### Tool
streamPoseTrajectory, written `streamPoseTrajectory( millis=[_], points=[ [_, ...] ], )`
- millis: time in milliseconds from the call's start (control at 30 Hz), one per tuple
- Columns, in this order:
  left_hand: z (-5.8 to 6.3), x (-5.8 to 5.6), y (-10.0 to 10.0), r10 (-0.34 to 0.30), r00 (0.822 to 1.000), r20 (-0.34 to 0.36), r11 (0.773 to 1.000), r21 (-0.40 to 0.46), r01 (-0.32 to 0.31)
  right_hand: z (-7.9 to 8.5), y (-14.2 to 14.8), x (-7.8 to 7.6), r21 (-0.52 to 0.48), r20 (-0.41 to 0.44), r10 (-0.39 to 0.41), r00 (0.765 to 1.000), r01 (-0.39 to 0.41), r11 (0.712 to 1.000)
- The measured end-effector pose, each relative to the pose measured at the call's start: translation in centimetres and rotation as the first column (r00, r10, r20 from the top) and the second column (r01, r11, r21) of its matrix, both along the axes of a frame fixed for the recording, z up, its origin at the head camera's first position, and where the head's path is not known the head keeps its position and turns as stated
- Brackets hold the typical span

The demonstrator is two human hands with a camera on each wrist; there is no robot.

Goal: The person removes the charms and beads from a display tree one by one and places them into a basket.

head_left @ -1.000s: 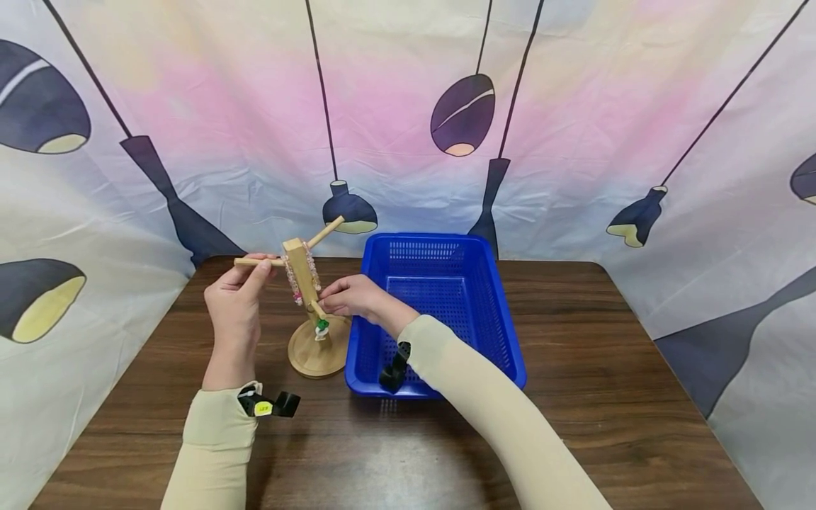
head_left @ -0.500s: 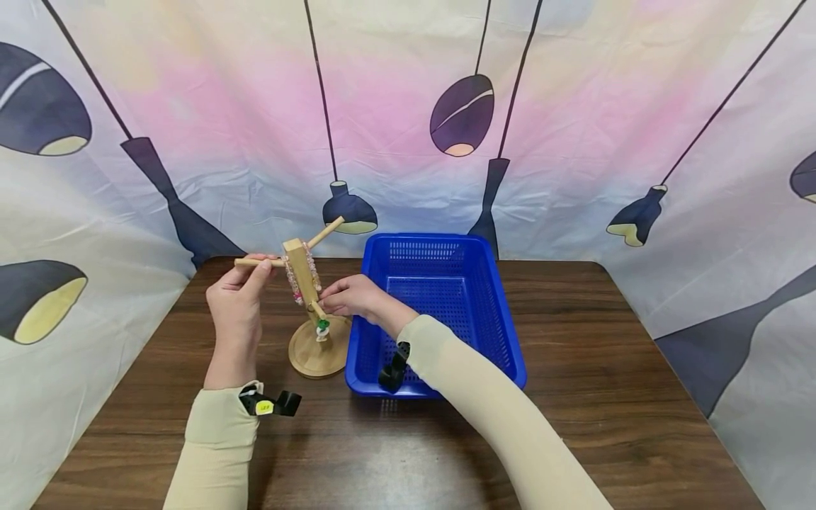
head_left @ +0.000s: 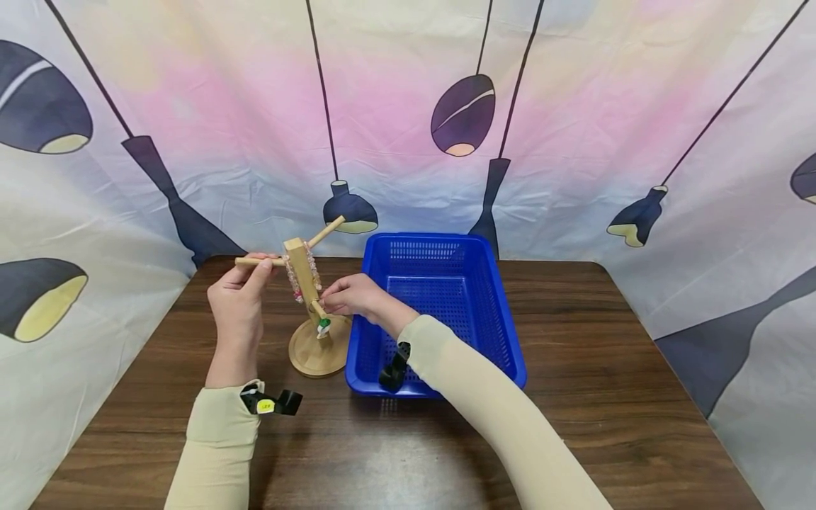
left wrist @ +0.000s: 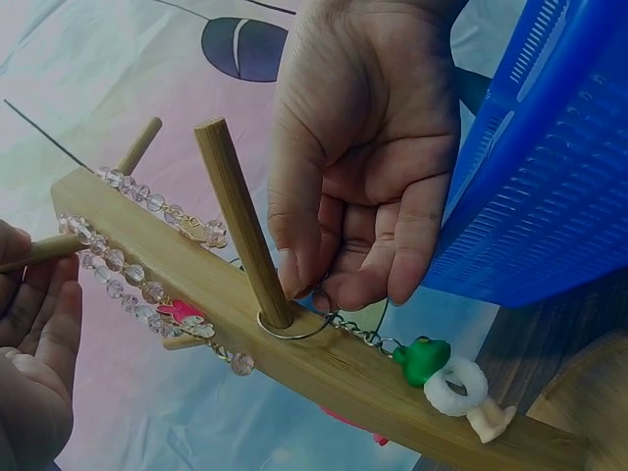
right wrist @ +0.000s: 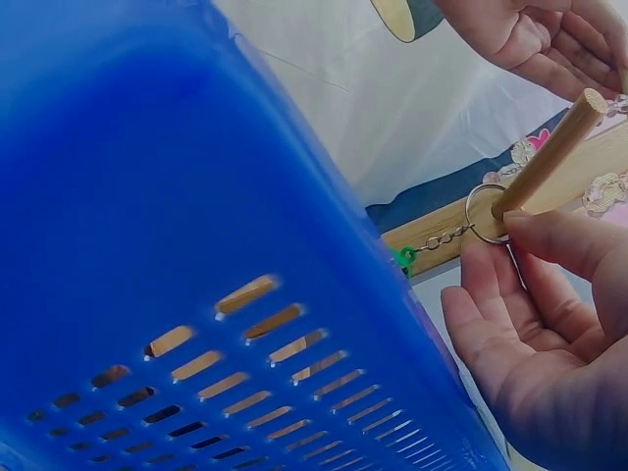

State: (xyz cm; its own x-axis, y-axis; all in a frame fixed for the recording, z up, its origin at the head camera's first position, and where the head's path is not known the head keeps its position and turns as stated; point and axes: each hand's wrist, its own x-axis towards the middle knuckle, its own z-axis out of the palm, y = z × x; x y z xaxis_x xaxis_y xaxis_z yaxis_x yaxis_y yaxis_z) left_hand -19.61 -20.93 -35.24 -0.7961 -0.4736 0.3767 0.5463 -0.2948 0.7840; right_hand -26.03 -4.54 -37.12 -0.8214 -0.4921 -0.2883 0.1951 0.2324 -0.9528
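A wooden peg stand (head_left: 301, 269) rises from a round base (head_left: 312, 358). My left hand (head_left: 234, 312) pinches its upper left peg (left wrist: 44, 252) between thumb and fingers. Around a lower peg (left wrist: 238, 216) lies the metal ring of a keychain (left wrist: 299, 337), close against the post. Thumb and fingertips of my right hand (head_left: 360, 296) pinch the ring's edge. From its short chain hangs a figure with a green head (left wrist: 427, 361) and a white float ring. Two pink beaded bracelets, one nearer (left wrist: 115, 260) and one farther (left wrist: 154, 202), hang on the upper pegs.
A blue perforated basket (head_left: 513, 340) stands just right of the stand, with my right forearm reaching across it. Both stand on a dark wooden table (head_left: 574, 411). A printed cloth (head_left: 408, 142) hangs behind the table and along its sides.
The keychain's figure has turned slightly below the peg. Both hands keep nearly the same place and hold.
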Motion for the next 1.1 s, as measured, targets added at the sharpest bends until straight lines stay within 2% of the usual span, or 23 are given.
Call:
streamPoseTrajectory(
  millis=[333, 633, 800, 1100],
  points=[
    [0.1, -0.18, 0.06, -0.007, 1.0, -0.009, 1.0, 0.0, 0.007, 0.12, 0.02, 0.08, 0.02, -0.001, -0.013, 1.0, 0.013, 1.0],
    [0.2, -0.07, 0.06, -0.011, 1.0, -0.01, 0.999, 0.045, 0.011, 0.08, 0.15, 0.2, 0.035, -0.002, 0.005, 1.0, -0.005, 0.999],
    [0.04, 0.03, 0.11, 0.011, 1.0, -0.006, 1.0, 0.026, -0.01, 0.2, 0.23, 0.3, 0.035, -0.01, 0.03, 0.999, -0.03, 0.999],
    [0.39, 0.1, 0.19, 0.004, 1.0, 0.001, 0.999, 0.035, -0.004, 0.5, 0.27, 0.33, 0.036, -0.012, 0.037, 0.999, -0.036, 0.999]
  ],
)
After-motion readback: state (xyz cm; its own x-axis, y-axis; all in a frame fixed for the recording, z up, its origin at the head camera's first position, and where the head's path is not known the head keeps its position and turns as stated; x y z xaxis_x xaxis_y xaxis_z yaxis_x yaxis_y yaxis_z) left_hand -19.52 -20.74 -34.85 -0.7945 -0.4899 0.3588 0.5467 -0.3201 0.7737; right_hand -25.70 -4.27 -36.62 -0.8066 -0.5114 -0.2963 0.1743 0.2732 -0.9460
